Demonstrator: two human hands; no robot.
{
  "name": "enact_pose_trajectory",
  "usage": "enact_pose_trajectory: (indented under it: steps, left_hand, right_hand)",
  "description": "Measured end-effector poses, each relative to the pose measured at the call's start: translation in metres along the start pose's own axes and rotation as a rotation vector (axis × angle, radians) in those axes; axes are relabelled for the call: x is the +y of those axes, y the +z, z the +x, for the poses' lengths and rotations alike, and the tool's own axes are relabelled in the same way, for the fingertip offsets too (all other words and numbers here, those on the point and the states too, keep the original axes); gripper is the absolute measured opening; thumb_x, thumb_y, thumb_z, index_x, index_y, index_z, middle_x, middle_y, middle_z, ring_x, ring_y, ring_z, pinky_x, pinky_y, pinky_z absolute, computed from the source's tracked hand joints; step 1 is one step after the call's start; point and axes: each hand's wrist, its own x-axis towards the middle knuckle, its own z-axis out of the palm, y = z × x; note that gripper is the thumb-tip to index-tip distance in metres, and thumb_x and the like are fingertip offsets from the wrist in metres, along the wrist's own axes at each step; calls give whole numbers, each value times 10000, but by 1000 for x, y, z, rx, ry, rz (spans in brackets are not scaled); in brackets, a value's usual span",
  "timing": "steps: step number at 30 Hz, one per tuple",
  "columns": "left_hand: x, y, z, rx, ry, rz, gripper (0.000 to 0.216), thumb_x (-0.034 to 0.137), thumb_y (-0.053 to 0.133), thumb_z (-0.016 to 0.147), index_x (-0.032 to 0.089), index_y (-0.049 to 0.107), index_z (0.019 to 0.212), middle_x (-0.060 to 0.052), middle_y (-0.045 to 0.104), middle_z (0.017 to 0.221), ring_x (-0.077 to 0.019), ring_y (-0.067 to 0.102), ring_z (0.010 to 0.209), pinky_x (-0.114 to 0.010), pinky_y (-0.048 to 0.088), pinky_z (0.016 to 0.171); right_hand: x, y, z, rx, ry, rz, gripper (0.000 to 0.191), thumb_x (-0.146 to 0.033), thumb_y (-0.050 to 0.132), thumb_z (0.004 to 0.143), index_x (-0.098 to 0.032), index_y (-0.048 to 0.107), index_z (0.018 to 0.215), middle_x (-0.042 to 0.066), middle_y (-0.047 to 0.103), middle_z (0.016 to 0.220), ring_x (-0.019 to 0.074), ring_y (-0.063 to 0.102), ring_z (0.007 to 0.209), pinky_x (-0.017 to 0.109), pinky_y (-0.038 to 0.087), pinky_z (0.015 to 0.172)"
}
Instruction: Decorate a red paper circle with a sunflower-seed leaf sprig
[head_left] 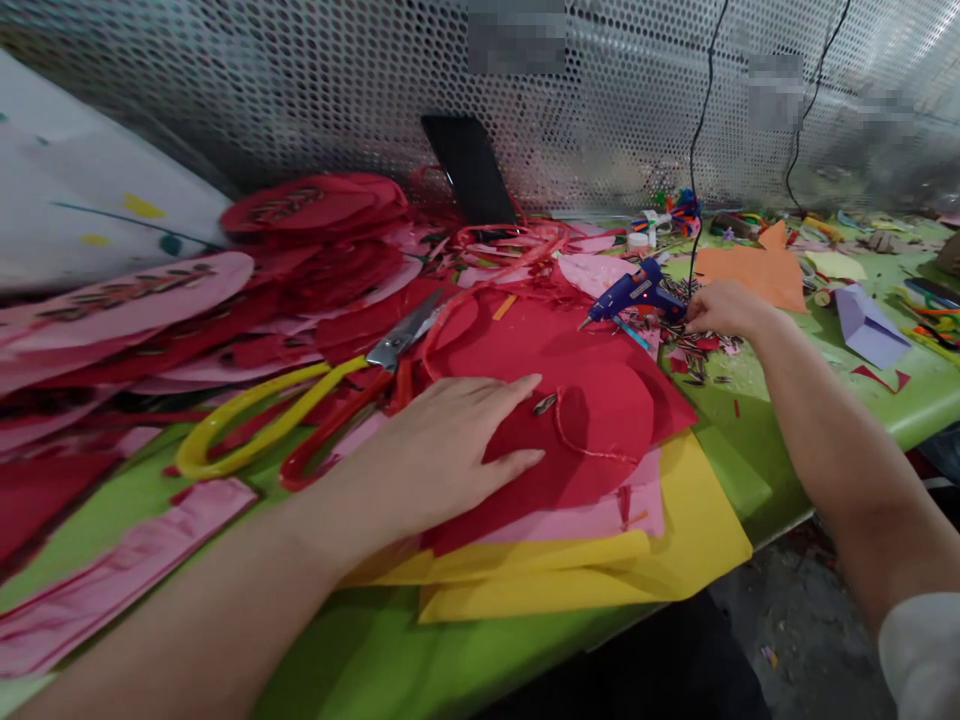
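Note:
My left hand (pixel 442 450) lies on a red felt disc (pixel 592 410), thumb and fingers apart. Just past its fingertips, a small striped seed (pixel 545 404) rests on the disc beside a thin red cord (pixel 581 440). On the right, my right hand (pixel 724 308) reaches down at a pile of similar seeds (pixel 701 355), its fingers pinched together; what is between them is hidden. Close to those fingers is the handle end of a blue glue gun (pixel 630 293), its nozzle pointing left over the red felt. Scissors (pixel 300 410) with yellow and red handles lie left of the disc.
Yellow felt (pixel 697 530) and pink felt lie under the red. Stacked red and pink discs (pixel 315 205) with seeds fill the left. A dark phone (pixel 472 170) leans on the perforated metal wall (pixel 337 80). A black cable (pixel 699 140) hangs near the glue gun. Orange felt (pixel 750 275) lies right.

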Motion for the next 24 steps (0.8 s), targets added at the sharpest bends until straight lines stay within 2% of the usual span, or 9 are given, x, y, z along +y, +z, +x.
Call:
enact_pose_trajectory:
  steps: [6,16,20,24]
  left_hand:
    - [5,-3,-1,-23,-26,12,650,465,462,796,89,428,1324,-169,526,1283,-311,481,1170,-451,376,982]
    - [8,-7,-2,-21,-30,11,633,469,470,798,119,428,1323,-156,558,1238,-297,500,1137,-430,382,961]
    - [8,-7,-2,-21,-25,-16,627,450,477,801,99,434,1319,-165,559,1228,-306,498,1131,-426,381,958]
    - [8,-7,-1,-26,-11,-15,623,442,480,807,101,427,1325,-150,569,1219,-294,495,1134,-407,371,970]
  right_hand:
    - [1,1,-5,51,14,1,223,-202,507,716,-201,694,839,47,697,848,189,608,780,260,378,610]
    - [1,-14,-22,112,-91,53,152,-212,473,775,-178,619,756,75,656,791,185,562,720,277,357,583]
    - [-17,-19,-33,108,-212,345,164,-222,469,790,-168,617,836,35,619,734,133,531,652,245,384,585]
    - [-45,-16,-43,32,-343,732,344,-242,452,817,-212,582,1134,-16,603,704,86,500,547,213,379,516]
